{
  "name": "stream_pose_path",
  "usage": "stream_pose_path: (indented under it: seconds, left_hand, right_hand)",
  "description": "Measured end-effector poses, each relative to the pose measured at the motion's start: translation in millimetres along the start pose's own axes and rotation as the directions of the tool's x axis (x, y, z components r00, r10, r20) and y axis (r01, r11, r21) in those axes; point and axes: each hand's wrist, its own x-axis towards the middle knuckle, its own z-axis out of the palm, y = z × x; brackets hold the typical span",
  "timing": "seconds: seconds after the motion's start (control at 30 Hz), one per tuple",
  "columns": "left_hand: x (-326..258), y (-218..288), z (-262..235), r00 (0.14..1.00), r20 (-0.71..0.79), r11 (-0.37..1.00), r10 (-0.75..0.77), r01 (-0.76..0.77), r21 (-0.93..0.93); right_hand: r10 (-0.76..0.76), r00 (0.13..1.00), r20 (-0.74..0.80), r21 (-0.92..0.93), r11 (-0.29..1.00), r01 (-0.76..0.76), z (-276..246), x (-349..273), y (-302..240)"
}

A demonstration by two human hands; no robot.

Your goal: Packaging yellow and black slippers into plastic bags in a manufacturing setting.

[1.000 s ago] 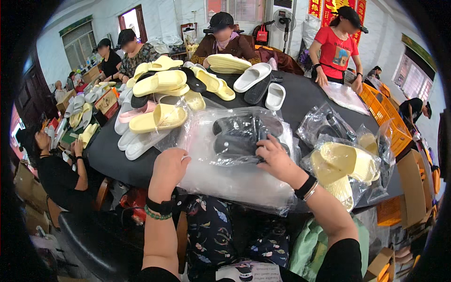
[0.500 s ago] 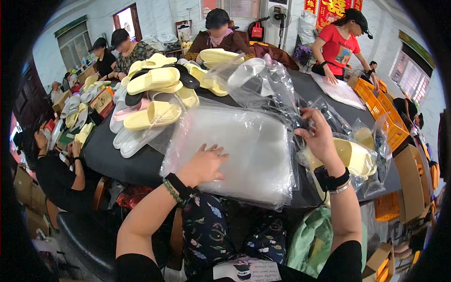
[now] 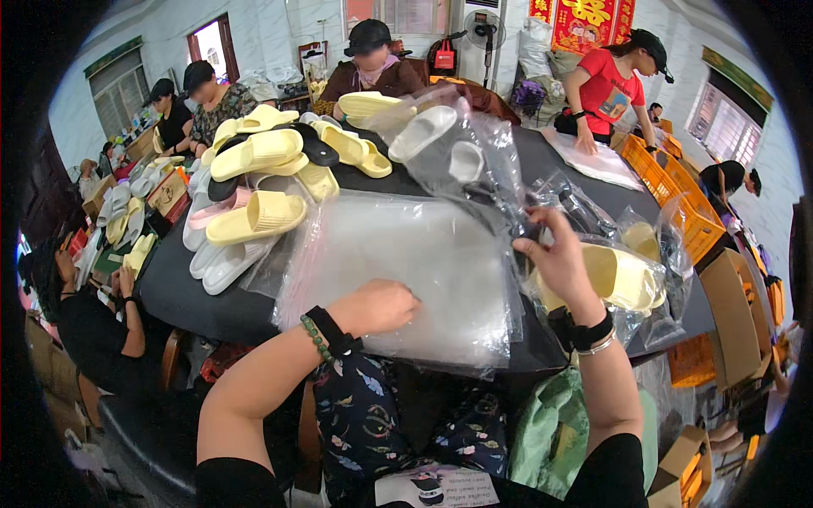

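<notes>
Stack of clear bags (image 3: pixel 398 245) on dark table (image 3: pixel 174 284), under curled left hand (image 3: pixel 385 307), grip unclear; right hand (image 3: pixel 550 241) pinching crinkled bag (image 3: pixel 500 161) near yellow slippers (image 3: pixel 608 275).

bag stack (image 3: pixel 381 245): one | slippers (image 3: pixel 256 218): apparently over a dozen | fan (image 3: pixel 483 32): one

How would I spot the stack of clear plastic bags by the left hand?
Find the big dark table, then its near edge, by the person's lap. There lies a wide, whitish stack of clear plastic bags, with the left hand over its front part. Unlike the bagged yellow slippers to its right, it is flat, with no footwear showing inside.
</notes>
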Motion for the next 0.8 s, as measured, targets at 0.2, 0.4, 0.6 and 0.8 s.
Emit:
stream_pose_path:
  seconds: [0.2,0.4,0.6,0.8]
  left_hand:
    - [-1,8,12,0.996,-0.089,0.999,0.031,-0.03,0.011]
    - [-4,-5,21,0.949,-0.259,0.984,0.177,-0.18,0.011]
    - [-8,1,19,0.98,-0.144,0.989,0.139,-0.13,0.071]
    - [-6,9,16,0.997,-0.038,0.995,0.064,-0.06,0.081]
  right_hand:
    - [0.044,0.997,0.069,-0.128,0.991,-0.035,15,-29,28]
    - [0.13,0.991,0.042,-0.045,0.991,-0.128,6,-26,33]
    - [0.168,0.984,0.054,-0.029,0.986,-0.167,5,-26,29]
    - [0.187,0.981,0.057,-0.005,0.982,-0.187,2,-25,34]
